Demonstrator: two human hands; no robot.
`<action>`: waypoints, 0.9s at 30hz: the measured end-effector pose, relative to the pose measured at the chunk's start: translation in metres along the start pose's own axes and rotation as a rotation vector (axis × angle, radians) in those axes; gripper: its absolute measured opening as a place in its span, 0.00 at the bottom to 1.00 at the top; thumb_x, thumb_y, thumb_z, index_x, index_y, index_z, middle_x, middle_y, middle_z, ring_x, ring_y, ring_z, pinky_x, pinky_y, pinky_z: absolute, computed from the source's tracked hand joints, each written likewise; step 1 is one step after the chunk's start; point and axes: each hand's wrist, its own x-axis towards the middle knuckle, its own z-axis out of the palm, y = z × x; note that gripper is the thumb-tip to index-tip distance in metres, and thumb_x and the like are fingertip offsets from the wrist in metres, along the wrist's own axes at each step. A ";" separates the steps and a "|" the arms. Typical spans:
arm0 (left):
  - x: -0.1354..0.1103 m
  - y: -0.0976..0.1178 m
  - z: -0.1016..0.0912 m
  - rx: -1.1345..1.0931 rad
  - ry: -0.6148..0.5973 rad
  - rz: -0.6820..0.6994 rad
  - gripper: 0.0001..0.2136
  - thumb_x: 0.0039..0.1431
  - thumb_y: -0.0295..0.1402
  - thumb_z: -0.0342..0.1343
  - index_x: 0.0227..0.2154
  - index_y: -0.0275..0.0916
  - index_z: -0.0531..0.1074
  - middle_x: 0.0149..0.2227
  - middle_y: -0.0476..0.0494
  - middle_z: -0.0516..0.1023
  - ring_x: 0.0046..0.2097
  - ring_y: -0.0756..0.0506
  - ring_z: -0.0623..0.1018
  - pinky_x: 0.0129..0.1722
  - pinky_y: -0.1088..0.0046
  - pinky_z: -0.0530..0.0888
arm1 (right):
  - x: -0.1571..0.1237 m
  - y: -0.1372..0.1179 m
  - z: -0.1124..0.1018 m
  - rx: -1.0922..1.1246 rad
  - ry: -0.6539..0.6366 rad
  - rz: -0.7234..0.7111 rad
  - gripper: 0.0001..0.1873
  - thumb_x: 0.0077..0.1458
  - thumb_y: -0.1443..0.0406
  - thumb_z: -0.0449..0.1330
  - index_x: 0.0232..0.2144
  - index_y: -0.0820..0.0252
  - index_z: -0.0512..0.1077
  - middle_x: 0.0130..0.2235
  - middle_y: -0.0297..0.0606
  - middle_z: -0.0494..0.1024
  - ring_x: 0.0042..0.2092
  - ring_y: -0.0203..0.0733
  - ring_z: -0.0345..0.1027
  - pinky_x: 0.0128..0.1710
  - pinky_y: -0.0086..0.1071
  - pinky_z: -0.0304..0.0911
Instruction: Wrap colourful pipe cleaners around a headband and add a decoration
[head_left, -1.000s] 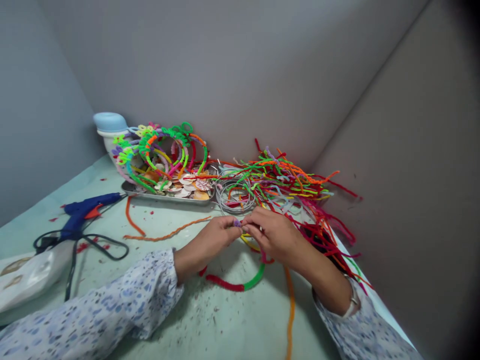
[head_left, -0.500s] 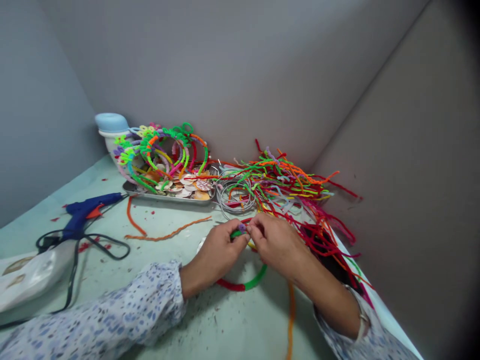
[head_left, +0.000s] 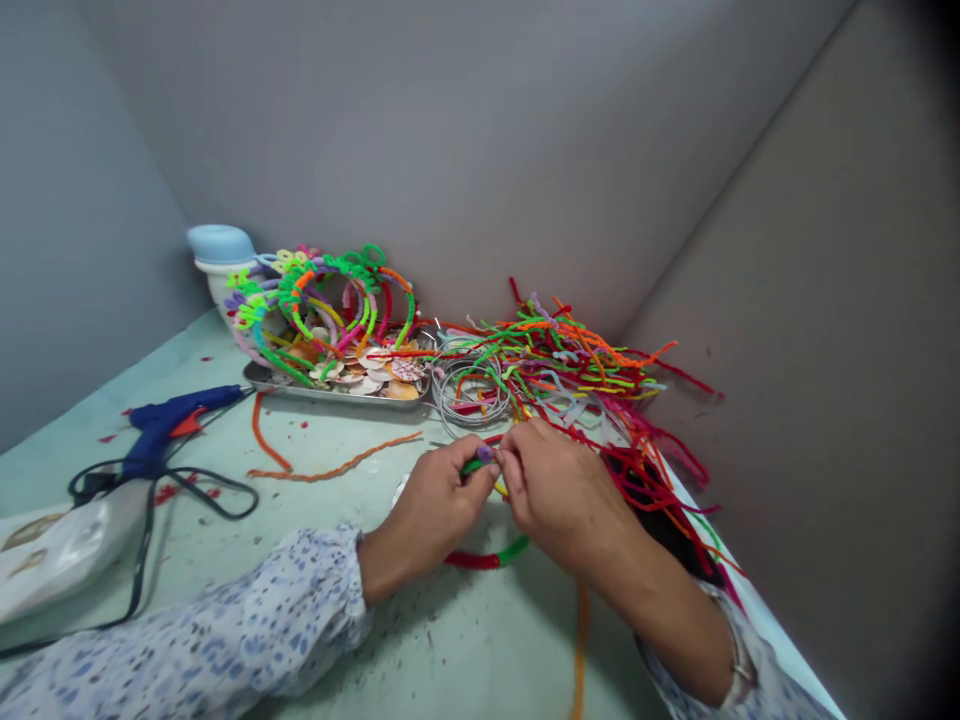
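Observation:
My left hand (head_left: 439, 497) is closed, thumb and fingers pinching a ring wrapped in pipe cleaners (head_left: 476, 561). Red and green lengths of that ring show below the hands. At the pinch sits a small purple pipe cleaner piece (head_left: 486, 455). My right hand (head_left: 551, 487) is closed against it, thumb and forefinger pinched at the purple end; its other fingers are curled. The far side of the ring is mostly hidden by the hands. From below my right forearm an orange pipe cleaner (head_left: 581, 650) runs toward the near edge.
A metal tray (head_left: 337, 399) holds shells and several finished pipe cleaner rings (head_left: 330, 300), beside a white bottle with a blue cap (head_left: 222, 245). Wire coils (head_left: 471, 395) and heaped pipe cleaners (head_left: 570, 350) lie behind my hands. At left are a blue glue gun (head_left: 157, 425) and a plastic bag (head_left: 67, 550).
The ring's lower edge has swung up a little and to the right. My right hand has turned slightly at the purple piece; both hands keep their pinch.

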 end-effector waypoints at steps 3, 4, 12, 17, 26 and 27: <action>-0.001 -0.001 0.001 0.068 0.054 0.010 0.07 0.59 0.31 0.48 0.27 0.38 0.67 0.25 0.52 0.69 0.29 0.50 0.67 0.31 0.76 0.62 | 0.000 -0.009 0.009 0.033 0.041 0.136 0.09 0.60 0.68 0.49 0.34 0.62 0.69 0.35 0.42 0.73 0.36 0.44 0.67 0.32 0.33 0.53; -0.001 -0.001 0.000 0.078 0.065 0.012 0.07 0.58 0.30 0.48 0.27 0.38 0.68 0.25 0.52 0.70 0.29 0.50 0.67 0.30 0.76 0.62 | 0.001 -0.009 0.010 0.054 0.044 0.170 0.09 0.60 0.68 0.49 0.34 0.63 0.70 0.35 0.43 0.74 0.36 0.44 0.68 0.32 0.33 0.54; 0.013 0.001 -0.015 -0.261 -0.271 -0.102 0.09 0.57 0.38 0.54 0.29 0.36 0.71 0.21 0.56 0.60 0.23 0.54 0.57 0.23 0.78 0.55 | 0.004 0.037 -0.017 0.497 -0.114 -0.031 0.11 0.59 0.66 0.54 0.39 0.56 0.75 0.35 0.34 0.77 0.35 0.36 0.68 0.34 0.28 0.59; 0.015 0.003 -0.025 -0.421 -0.496 -0.213 0.08 0.53 0.36 0.58 0.32 0.36 0.72 0.19 0.58 0.56 0.21 0.55 0.51 0.21 0.76 0.48 | 0.004 0.052 -0.025 0.657 -0.270 -0.308 0.15 0.59 0.69 0.55 0.45 0.53 0.74 0.41 0.33 0.77 0.40 0.34 0.69 0.40 0.26 0.61; 0.013 0.003 -0.030 -0.502 -0.691 -0.286 0.09 0.49 0.37 0.61 0.31 0.36 0.74 0.18 0.57 0.57 0.20 0.55 0.51 0.21 0.74 0.46 | 0.004 0.054 -0.021 0.757 -0.455 -0.365 0.11 0.61 0.64 0.56 0.41 0.56 0.77 0.35 0.34 0.75 0.36 0.34 0.67 0.38 0.27 0.61; 0.013 0.002 -0.030 -0.522 -0.702 -0.300 0.09 0.48 0.36 0.61 0.30 0.36 0.74 0.17 0.57 0.57 0.20 0.55 0.50 0.21 0.73 0.45 | 0.003 0.054 -0.021 0.769 -0.465 -0.374 0.11 0.61 0.64 0.56 0.42 0.55 0.76 0.35 0.34 0.75 0.36 0.34 0.67 0.39 0.27 0.61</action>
